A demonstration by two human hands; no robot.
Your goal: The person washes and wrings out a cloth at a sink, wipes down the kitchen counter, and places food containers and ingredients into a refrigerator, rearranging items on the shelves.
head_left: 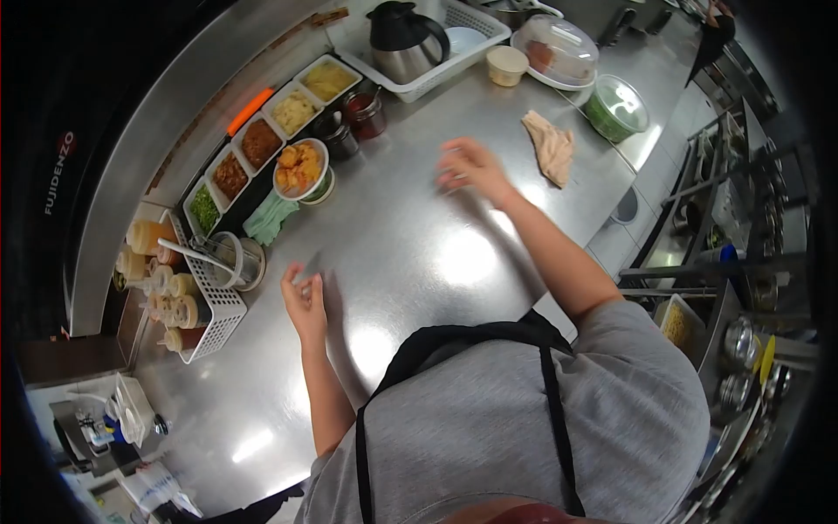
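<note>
My left hand (pixel 304 301) is raised over the steel counter (pixel 393 236), fingers apart, with nothing visible in it. Nearest to it are a clear jug (pixel 237 264) with a white-handled utensil and a folded green cloth (pixel 271 218). Over the middle of the counter is my right hand (pixel 471 170), slightly blurred, its fingers spread and empty. A peach cloth (pixel 550 147) lies to its right. Between the hands and the back row stands a round tub of orange food (pixel 298 168).
Food trays (pixel 260 144) line the back, beside dark-lidded jars (pixel 363 113). A squeeze-bottle basket (pixel 216 319) stands left. Further right are a thermal pitcher (pixel 401 44) in a white basket, a small tub (pixel 506 65), a domed plate (pixel 555 54) and a green-filled container (pixel 616 109). Another person (pixel 714 37) stands far right.
</note>
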